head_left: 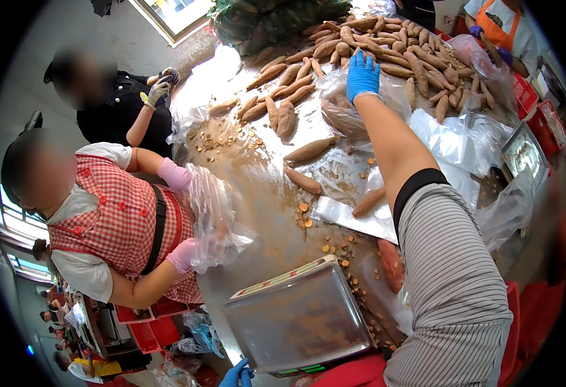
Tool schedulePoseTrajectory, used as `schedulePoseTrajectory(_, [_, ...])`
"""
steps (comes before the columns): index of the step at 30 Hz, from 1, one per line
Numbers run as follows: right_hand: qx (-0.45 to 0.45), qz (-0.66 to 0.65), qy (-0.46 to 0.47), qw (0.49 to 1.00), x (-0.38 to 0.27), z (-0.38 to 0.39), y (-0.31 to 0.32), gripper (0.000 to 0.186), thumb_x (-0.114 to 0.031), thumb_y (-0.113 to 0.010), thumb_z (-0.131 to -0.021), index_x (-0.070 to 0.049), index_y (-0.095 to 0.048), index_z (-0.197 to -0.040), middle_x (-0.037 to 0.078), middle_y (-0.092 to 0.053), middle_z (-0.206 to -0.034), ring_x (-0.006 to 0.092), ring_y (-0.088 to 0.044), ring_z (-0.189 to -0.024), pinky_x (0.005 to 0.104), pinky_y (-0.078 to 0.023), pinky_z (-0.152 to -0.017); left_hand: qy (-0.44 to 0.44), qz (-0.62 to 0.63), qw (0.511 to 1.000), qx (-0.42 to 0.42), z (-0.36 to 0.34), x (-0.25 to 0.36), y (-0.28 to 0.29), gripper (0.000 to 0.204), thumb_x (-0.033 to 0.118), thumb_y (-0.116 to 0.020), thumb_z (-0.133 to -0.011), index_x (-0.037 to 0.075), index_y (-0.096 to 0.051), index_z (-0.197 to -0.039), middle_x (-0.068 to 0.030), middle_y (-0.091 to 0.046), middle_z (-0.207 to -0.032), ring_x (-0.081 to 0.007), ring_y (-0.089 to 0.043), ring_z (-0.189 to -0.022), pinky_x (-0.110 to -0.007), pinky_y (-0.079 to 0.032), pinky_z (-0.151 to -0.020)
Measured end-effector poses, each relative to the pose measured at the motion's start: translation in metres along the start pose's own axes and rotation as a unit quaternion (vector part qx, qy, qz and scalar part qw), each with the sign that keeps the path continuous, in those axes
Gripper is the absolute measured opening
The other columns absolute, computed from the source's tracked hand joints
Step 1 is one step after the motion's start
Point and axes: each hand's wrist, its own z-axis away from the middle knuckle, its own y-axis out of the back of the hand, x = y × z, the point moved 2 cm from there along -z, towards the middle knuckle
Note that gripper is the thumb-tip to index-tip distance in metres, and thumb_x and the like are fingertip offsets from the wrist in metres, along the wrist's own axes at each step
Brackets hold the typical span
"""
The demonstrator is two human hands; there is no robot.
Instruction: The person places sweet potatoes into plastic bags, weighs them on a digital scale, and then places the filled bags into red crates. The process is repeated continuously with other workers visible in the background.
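My right hand (363, 76), in a blue glove, stretches far across the table with its fingers extended and apart. It reaches the near side of a heap of sweet potatoes (418, 64), over a clear plastic bag (396, 100) with sweet potatoes under or in it. My left hand (236, 374), also blue-gloved, is cut off by the lower edge; its visible fingers look apart, beside the near left corner of a flat metal weighing scale (299, 316). Nothing shows on the scale's pan. A reddish sweet potato (390, 266) lies between the scale and my right sleeve.
Across the table at left, a person in a checked apron (125, 209) handles a clear bag (215, 219); another in black (118, 109) stands beyond. A person in an orange apron (499, 26) works far right. Green mesh sacks (263, 22) stand behind. Red crates (544, 126) flank the table.
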Motion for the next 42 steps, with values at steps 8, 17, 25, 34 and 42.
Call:
schedulePoseTrajectory(8, [-0.310,-0.103,0.124,0.937,0.005,0.011,0.048,0.027,-0.020,-0.053,-0.079,-0.010,-0.063,-0.102,0.014,-0.063,-0.095,0.0291,-0.060,-0.090,0.0417,-0.037,-0.094,-0.038,0.053,0.998,-0.006,0.004,0.002,-0.010,0.024,0.003,-0.054,-0.086,0.001,-0.060,-0.110,-0.0079,-0.065,-0.083,-0.0100,-0.058,-0.069,-0.024,-0.049,-0.065])
schedulePoseTrajectory(17, [-0.218,-0.368,-0.116,0.896,0.071,-0.015,0.085,0.019,-0.021,-0.063,-0.070,-0.005,-0.059,-0.079,0.014,-0.063,-0.075,0.0257,-0.060,-0.068,0.0350,-0.048,-0.066,-0.086,0.100,0.991,-0.009,0.017,0.009,-0.007,0.025,0.000,-0.054,-0.086,0.002,-0.061,-0.109,-0.0061,-0.059,-0.071,-0.0114,-0.055,-0.063,-0.024,-0.046,-0.060])
schedulePoseTrajectory(25, [-0.195,-0.698,-0.095,0.683,0.042,-0.042,0.302,0.008,-0.003,-0.060,-0.071,-0.010,-0.056,-0.072,-0.001,-0.055,-0.066,0.0084,-0.052,-0.055,0.0220,-0.043,-0.049,-0.045,0.282,0.955,-0.077,0.038,0.023,-0.018,0.033,0.002,-0.052,-0.085,0.002,-0.054,-0.118,-0.0090,-0.062,-0.085,-0.0140,-0.060,-0.079,-0.027,-0.048,-0.074])
schedulePoseTrajectory(34, [-0.348,-0.807,-0.159,0.449,0.023,0.029,0.488,0.017,0.006,-0.053,-0.078,-0.011,-0.055,-0.076,-0.003,-0.047,-0.058,0.0059,-0.038,-0.040,0.0200,-0.042,-0.048,0.014,0.583,0.724,-0.368,0.036,0.092,-0.067,0.056,0.039,-0.041,-0.093,0.004,-0.032,-0.135,-0.0150,-0.053,-0.118,-0.0262,-0.058,-0.099,-0.035,-0.048,-0.084])
schedulePoseTrajectory(42, [-0.422,-0.793,-0.095,0.428,-0.030,0.126,0.588,0.016,0.007,-0.058,-0.072,-0.006,-0.051,-0.070,0.002,-0.048,-0.061,0.0129,-0.048,-0.048,0.0265,-0.048,-0.055,0.038,0.648,0.713,-0.264,0.053,0.025,-0.062,0.044,0.037,-0.052,-0.089,0.006,-0.047,-0.120,-0.0058,-0.057,-0.102,-0.0165,-0.057,-0.088,-0.031,-0.050,-0.076])
